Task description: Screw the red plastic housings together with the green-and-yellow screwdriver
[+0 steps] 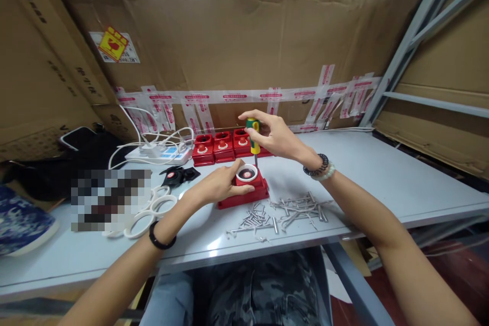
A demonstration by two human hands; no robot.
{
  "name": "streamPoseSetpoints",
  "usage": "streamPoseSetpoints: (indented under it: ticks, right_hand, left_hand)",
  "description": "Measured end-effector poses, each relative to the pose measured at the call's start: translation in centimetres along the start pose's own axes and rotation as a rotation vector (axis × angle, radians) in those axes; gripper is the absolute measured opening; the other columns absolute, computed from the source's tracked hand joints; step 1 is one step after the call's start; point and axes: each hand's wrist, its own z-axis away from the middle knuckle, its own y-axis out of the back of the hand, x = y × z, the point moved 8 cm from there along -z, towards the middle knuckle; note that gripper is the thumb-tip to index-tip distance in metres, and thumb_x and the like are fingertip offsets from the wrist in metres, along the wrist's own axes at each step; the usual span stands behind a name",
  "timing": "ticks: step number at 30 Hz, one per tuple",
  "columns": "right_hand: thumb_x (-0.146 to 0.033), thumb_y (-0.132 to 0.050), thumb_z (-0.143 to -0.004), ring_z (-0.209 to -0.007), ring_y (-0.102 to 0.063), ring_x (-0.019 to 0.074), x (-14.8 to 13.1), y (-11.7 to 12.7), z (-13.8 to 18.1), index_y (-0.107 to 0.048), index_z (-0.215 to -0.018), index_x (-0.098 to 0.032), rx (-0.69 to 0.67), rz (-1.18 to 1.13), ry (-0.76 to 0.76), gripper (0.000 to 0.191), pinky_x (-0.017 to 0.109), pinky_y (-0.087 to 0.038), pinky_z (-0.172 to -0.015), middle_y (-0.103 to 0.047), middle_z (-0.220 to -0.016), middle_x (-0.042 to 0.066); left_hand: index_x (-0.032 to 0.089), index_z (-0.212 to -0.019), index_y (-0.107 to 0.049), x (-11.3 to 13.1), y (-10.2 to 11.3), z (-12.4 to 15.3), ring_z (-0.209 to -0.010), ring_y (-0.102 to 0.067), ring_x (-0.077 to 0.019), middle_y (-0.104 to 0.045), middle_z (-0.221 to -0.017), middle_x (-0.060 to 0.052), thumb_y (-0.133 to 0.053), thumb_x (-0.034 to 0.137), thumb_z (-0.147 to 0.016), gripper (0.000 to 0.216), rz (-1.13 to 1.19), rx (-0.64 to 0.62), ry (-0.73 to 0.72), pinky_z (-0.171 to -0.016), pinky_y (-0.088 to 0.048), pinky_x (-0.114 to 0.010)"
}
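Observation:
A red box-shaped device (pixel 255 193) with a white ring on top lies on the grey table (pixel 382 173). My left hand (pixel 219 183) grips its left side and holds it down. My right hand (pixel 277 136) is closed around the yellow-green handle of a screwdriver (pixel 252 137), held upright with its tip at the device's right rear corner. Several loose screws (pixel 282 211) lie scattered just in front and to the right of the device.
Three more red devices (pixel 221 146) stand in a row behind. A white power strip with cables (pixel 160 152), black parts (pixel 178 175) and white rings (pixel 148 211) lie to the left. A taped cardboard wall (pixel 244 35) backs the table; metal shelving (pixel 420 25) stands on the right.

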Motion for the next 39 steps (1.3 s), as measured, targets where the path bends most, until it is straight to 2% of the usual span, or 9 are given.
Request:
streamPoseSetpoints:
  ticks: [5,12,18,22,28,30,34,37,39]
  right_hand:
    - [-0.038,-0.054,-0.088,-0.065,-0.050,0.0131,0.1,0.8,0.3,-0.063,-0.108,-0.018,0.201,0.283,-0.063,0.030,0.028,-0.036,-0.065,-0.064,-0.079,0.002]
    - [-0.012,-0.047,-0.080,-0.067,-0.052,0.0103,-0.1,0.0,0.0,-0.054,-0.123,-0.015,-0.034,-0.021,0.039,0.044,0.024,-0.041,-0.064,-0.063,-0.093,0.003]
    - [-0.036,-0.062,-0.083,-0.061,-0.050,0.0124,0.2,0.7,0.3,-0.060,-0.111,-0.018,0.140,0.278,-0.039,0.034,0.027,-0.036,-0.061,-0.065,-0.080,0.001]
    - [-0.044,-0.057,-0.086,-0.063,-0.050,0.0144,0.1,1.0,0.4,-0.060,-0.106,-0.017,0.214,0.430,-0.092,0.033,0.028,-0.033,-0.060,-0.063,-0.077,0.003]
    - [-0.022,-0.053,-0.085,-0.072,-0.054,0.0121,0.0,0.6,-0.3,-0.055,-0.119,-0.015,-0.053,0.036,0.021,0.034,0.027,-0.042,-0.069,-0.063,-0.089,0.003]
    - [-0.023,-0.057,-0.084,-0.074,-0.056,0.0124,0.2,0.6,-0.4,-0.056,-0.115,-0.016,-0.082,-0.070,0.032,0.032,0.027,-0.043,-0.069,-0.063,-0.089,0.002]
    - [-0.035,-0.066,-0.078,-0.065,-0.051,0.0118,0.9,1.1,-0.2,-0.055,-0.098,-0.017,0.091,0.014,-0.038,0.028,0.027,-0.042,-0.064,-0.059,-0.077,-0.001]
    - [-0.038,-0.064,-0.080,-0.060,-0.045,0.0115,1.0,0.9,0.1,-0.052,-0.097,-0.019,0.204,0.148,-0.098,0.028,0.028,-0.039,-0.062,-0.056,-0.072,-0.002]
    - [-0.038,-0.060,-0.082,-0.063,-0.047,0.0124,1.1,0.6,0.1,-0.052,-0.102,-0.019,0.202,0.165,-0.102,0.029,0.029,-0.039,-0.065,-0.058,-0.076,-0.001]
  left_hand:
    - [0.021,-0.115,-0.043,0.1,0.2,0.0,-0.093,-0.066,-0.0304,-0.067,-0.109,-0.012,-0.051,0.064,-0.082,0.054,0.000,0.010,-0.003,-0.073,-0.046,-0.033]
    - [0.021,-0.113,-0.044,0.2,0.2,0.0,-0.086,-0.066,-0.0295,-0.068,-0.105,-0.011,-0.049,0.065,-0.083,0.053,-0.021,0.004,-0.003,-0.071,-0.045,-0.033]
    - [0.020,-0.117,-0.044,0.1,0.1,0.0,-0.091,-0.065,-0.0310,-0.068,-0.105,-0.012,-0.049,0.065,-0.083,0.057,-0.014,-0.008,0.001,-0.072,-0.045,-0.033]
    - [0.020,-0.118,-0.044,-0.1,0.0,-0.1,-0.090,-0.066,-0.0311,-0.069,-0.102,-0.012,-0.048,0.067,-0.083,0.059,-0.029,-0.002,0.010,-0.071,-0.045,-0.033]
    - [0.021,-0.117,-0.045,-0.1,0.1,-0.1,-0.090,-0.066,-0.0303,-0.069,-0.099,-0.011,-0.048,0.067,-0.082,0.058,-0.019,0.018,0.000,-0.073,-0.045,-0.033]
    - [0.020,-0.116,-0.045,-0.1,0.2,0.0,-0.087,-0.066,-0.0297,-0.069,-0.097,-0.010,-0.047,0.067,-0.083,0.057,-0.034,0.011,0.009,-0.071,-0.045,-0.033]
    - [0.020,-0.116,-0.044,0.0,0.1,0.0,-0.087,-0.066,-0.0302,-0.069,-0.099,-0.011,-0.047,0.067,-0.083,0.057,-0.047,-0.003,0.005,-0.069,-0.044,-0.032]
    - [0.021,-0.117,-0.044,0.0,0.1,-0.1,-0.087,-0.066,-0.0295,-0.069,-0.100,-0.010,-0.048,0.066,-0.082,0.057,-0.037,0.003,-0.001,-0.070,-0.044,-0.032]
    - [0.022,-0.117,-0.044,0.0,0.1,-0.1,-0.086,-0.066,-0.0290,-0.069,-0.099,-0.010,-0.049,0.066,-0.082,0.057,-0.031,0.003,-0.003,-0.070,-0.044,-0.031]
